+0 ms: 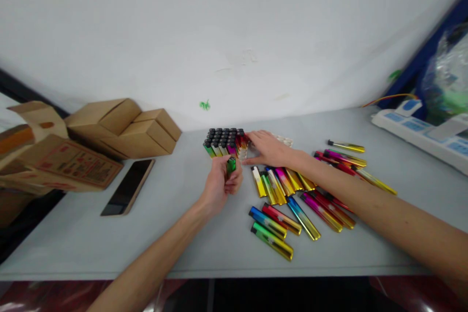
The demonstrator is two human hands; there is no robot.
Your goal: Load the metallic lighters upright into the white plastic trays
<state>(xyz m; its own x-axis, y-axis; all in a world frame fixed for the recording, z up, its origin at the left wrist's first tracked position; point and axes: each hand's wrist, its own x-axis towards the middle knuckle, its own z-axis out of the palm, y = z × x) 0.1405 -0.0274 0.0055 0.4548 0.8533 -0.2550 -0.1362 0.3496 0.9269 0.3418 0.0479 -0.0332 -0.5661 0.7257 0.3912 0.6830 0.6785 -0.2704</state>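
Observation:
My left hand [222, 183] is closed round a green lighter [231, 165], its top pointing up. Just beyond it, a block of upright lighters [223, 141] with black tops stands in rows, bodies green, silver, purple and red. Over the right side of that block my right hand [268, 148] reaches, thumb apart from the fingers, fingertips by the red lighters. A clear plastic tray [285, 140] shows partly behind this hand; the rest is hidden. Beneath and beside the right forearm lie several loose shiny lighters [276, 185] in mixed colours.
A phone [127, 187] lies at left, beside brown cardboard boxes [124, 124] and an opened printed carton [69, 161]. At right are a white power strip [424, 134] and a clear plastic bag [451, 73]. A white wall [234, 34] borders the grey table [164, 234] at the back.

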